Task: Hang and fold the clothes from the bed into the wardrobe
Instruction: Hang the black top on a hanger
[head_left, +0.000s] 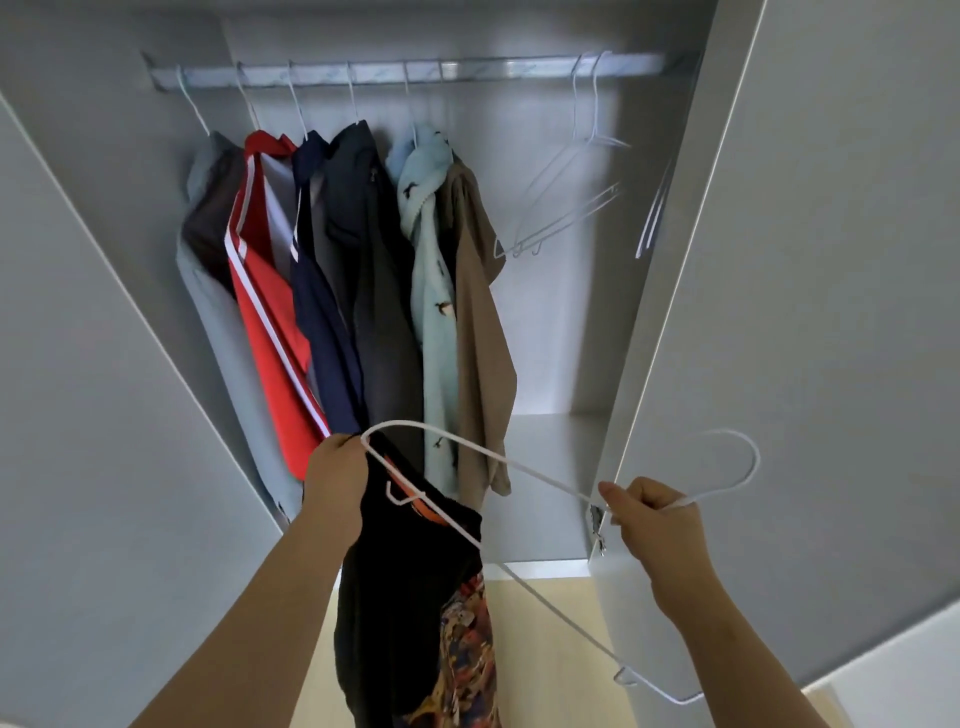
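Right hand (654, 525) is pinching the white wire hanger (519, 470) at its neck. Left hand (335, 475) is gripping the black printed garment (400, 597) at the hanger's far shoulder, before the open wardrobe. The garment is probably soft, light and slip-prone, best held at the collar. The rail (493, 70) is carrying hung clothes (332, 270) leftward and spare hangers (566, 202) rightward.

Black garment (405, 597) w/ multicolour print: hangs limp, collar partly on white wire hanger (540, 477), tilted, hook to right. Wardrobe (779, 260) open. Six hung garments (384, 291) on rail (395, 70), left; empty hangers (566, 202) right.
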